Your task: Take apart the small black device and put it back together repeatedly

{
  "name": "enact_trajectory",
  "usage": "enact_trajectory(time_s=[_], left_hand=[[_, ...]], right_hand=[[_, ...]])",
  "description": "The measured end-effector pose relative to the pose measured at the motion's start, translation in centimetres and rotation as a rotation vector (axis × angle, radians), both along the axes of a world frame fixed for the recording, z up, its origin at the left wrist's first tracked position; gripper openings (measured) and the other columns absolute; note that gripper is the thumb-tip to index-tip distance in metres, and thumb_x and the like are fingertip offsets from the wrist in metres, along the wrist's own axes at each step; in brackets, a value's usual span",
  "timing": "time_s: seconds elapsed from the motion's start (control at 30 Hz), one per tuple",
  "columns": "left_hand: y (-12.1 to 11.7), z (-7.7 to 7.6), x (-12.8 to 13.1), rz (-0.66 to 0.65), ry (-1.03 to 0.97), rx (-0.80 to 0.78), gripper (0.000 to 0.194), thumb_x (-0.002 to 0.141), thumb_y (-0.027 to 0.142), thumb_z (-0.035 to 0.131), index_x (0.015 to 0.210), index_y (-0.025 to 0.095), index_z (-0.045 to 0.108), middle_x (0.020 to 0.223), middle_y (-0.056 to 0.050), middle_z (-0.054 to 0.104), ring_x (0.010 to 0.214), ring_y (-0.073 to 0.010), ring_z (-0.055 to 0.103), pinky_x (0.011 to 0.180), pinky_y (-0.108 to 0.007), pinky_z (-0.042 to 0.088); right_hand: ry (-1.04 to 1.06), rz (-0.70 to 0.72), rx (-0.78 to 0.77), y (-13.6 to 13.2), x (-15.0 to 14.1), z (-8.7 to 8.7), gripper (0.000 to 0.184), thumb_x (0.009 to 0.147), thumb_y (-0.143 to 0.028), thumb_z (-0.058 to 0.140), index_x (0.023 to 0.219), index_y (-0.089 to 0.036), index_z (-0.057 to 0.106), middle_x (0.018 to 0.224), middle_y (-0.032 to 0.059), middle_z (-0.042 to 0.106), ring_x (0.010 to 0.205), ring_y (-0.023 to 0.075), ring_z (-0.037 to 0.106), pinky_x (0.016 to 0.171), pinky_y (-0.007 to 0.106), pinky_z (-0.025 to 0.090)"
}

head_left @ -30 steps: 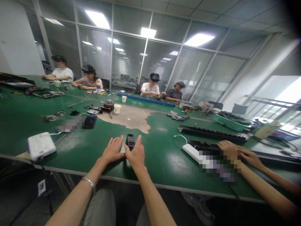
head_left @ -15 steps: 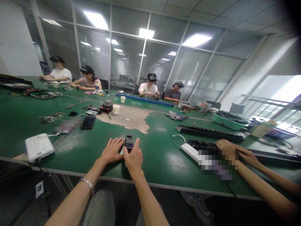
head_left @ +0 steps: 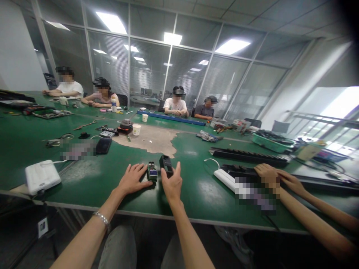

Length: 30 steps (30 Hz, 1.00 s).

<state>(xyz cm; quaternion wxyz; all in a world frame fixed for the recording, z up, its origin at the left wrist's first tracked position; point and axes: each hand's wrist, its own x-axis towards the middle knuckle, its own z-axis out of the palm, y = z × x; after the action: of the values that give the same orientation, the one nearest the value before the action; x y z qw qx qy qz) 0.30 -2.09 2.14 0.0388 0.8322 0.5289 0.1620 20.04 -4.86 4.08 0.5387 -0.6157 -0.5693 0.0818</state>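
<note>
A small green circuit board [head_left: 152,172] with a bluish display lies on the green table in front of me. My left hand [head_left: 134,178] rests flat on the tabletop at its left, fingers stretched out, fingertips and thumb at the board's edge; whether they press on it I cannot tell. Just right of the board, my right hand [head_left: 172,183] grips a black plastic casing [head_left: 166,164] with openings in its face, tilted and apart from the board. Its thumb is on the near left side and the index finger points forward.
A white power bank-like box [head_left: 43,176] sits left. Ahead are a phone [head_left: 103,145], a paper cup [head_left: 136,129] and a bare tan patch. At right, a co-worker's hands [head_left: 266,175] touch black rails beside a white strip [head_left: 224,179]. Several people sit across the table.
The black casing has come off the circuit board and moved right in my right hand, leaving the board uncovered. My left hand has stayed nearly in place.
</note>
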Motion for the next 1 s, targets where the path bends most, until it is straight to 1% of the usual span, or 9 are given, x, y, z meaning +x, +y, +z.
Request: enact_trajectory(time_s=[0.1, 0.17, 0.33, 0.5, 0.63, 0.73, 0.8, 0.9, 1.0], left_hand=[[0.1, -0.2, 0.0, -0.003, 0.006, -0.005, 0.085, 0.080, 0.079, 0.042, 0.147, 0.029, 0.028, 0.152, -0.008, 0.033, 0.139, -0.0333, 0.027, 0.113, -0.054, 0.012], [0.2, -0.2, 0.0, -0.005, 0.007, -0.004, 0.084, 0.080, 0.078, 0.042, 0.147, 0.030, 0.028, 0.152, -0.007, 0.032, 0.139, -0.0333, 0.027, 0.113, -0.054, 0.012], [0.2, -0.3, 0.0, -0.007, 0.011, 0.002, 0.079, 0.082, 0.078, 0.040, 0.145, 0.032, 0.033, 0.153, -0.006, 0.032, 0.139, -0.0333, 0.026, 0.113, -0.054, 0.010], [0.2, -0.1, 0.1, -0.006, 0.032, -0.011, 0.076, 0.082, 0.079, 0.039, 0.143, 0.033, 0.037, 0.153, -0.005, 0.031, 0.139, -0.0334, 0.026, 0.113, -0.055, 0.010], [0.0, 0.0, 0.1, -0.010, 0.033, -0.010, 0.073, 0.083, 0.078, 0.038, 0.142, 0.035, 0.039, 0.152, -0.006, 0.032, 0.138, -0.0337, 0.026, 0.112, -0.056, 0.010], [0.0, -0.1, 0.1, -0.009, 0.030, -0.003, 0.073, 0.083, 0.078, 0.038, 0.141, 0.035, 0.040, 0.152, -0.006, 0.032, 0.139, -0.0336, 0.026, 0.112, -0.056, 0.010], [0.0, -0.1, 0.1, -0.009, 0.027, -0.001, 0.073, 0.083, 0.078, 0.039, 0.141, 0.034, 0.041, 0.152, -0.006, 0.032, 0.139, -0.0336, 0.026, 0.112, -0.056, 0.010], [0.0, -0.1, 0.0, -0.009, 0.024, -0.001, 0.072, 0.082, 0.077, 0.040, 0.141, 0.034, 0.041, 0.152, -0.006, 0.033, 0.138, -0.0336, 0.027, 0.112, -0.056, 0.011], [0.0, 0.0, 0.0, -0.019, 0.020, -0.002, 0.071, 0.083, 0.077, 0.040, 0.141, 0.035, 0.041, 0.152, -0.006, 0.032, 0.139, -0.0334, 0.026, 0.112, -0.057, 0.011]], right_hand=[[-0.022, 0.011, -0.033, -0.2, 0.9, -1.6, 0.082, 0.086, -0.042, 0.056, 0.148, -0.004, 0.018, 0.125, 0.0208, 0.058, 0.114, 0.0278, 0.058, 0.092, 0.037, 0.045], [-0.037, 0.023, -0.034, -0.3, 1.0, -2.1, 0.082, 0.085, -0.040, 0.056, 0.148, -0.003, 0.017, 0.125, 0.0216, 0.058, 0.114, 0.0276, 0.058, 0.092, 0.038, 0.045], [-0.107, 0.041, -0.003, -0.4, 0.7, -2.4, 0.083, 0.085, -0.039, 0.056, 0.147, -0.002, 0.016, 0.124, 0.0226, 0.058, 0.114, 0.0285, 0.057, 0.096, 0.041, 0.042], [-0.140, -0.019, -0.030, -0.2, 0.7, -2.9, 0.084, 0.084, -0.040, 0.057, 0.147, -0.001, 0.017, 0.120, 0.0221, 0.059, 0.111, 0.0306, 0.056, 0.094, 0.043, 0.043], [-0.173, -0.042, -0.053, -0.4, 0.7, -2.9, 0.087, 0.082, -0.043, 0.058, 0.147, -0.001, 0.018, 0.119, 0.0225, 0.058, 0.107, 0.0318, 0.055, 0.092, 0.043, 0.044], [-0.195, -0.047, -0.029, -0.7, 0.7, -2.7, 0.087, 0.082, -0.043, 0.059, 0.148, -0.003, 0.017, 0.124, 0.0227, 0.056, 0.111, 0.0323, 0.053, 0.094, 0.044, 0.043], [-0.195, -0.021, -0.011, -0.9, 0.7, -2.6, 0.085, 0.083, -0.040, 0.058, 0.148, -0.004, 0.018, 0.126, 0.0218, 0.055, 0.113, 0.0316, 0.052, 0.096, 0.043, 0.042], [-0.170, 0.026, -0.032, -1.0, 0.8, -2.5, 0.079, 0.084, -0.036, 0.056, 0.147, -0.003, 0.021, 0.125, 0.0210, 0.057, 0.114, 0.0302, 0.054, 0.096, 0.042, 0.042], [-0.104, 0.032, -0.049, -0.8, 0.8, -1.9, 0.079, 0.084, -0.036, 0.056, 0.147, -0.004, 0.021, 0.123, 0.0204, 0.059, 0.112, 0.0285, 0.057, 0.095, 0.041, 0.043]])
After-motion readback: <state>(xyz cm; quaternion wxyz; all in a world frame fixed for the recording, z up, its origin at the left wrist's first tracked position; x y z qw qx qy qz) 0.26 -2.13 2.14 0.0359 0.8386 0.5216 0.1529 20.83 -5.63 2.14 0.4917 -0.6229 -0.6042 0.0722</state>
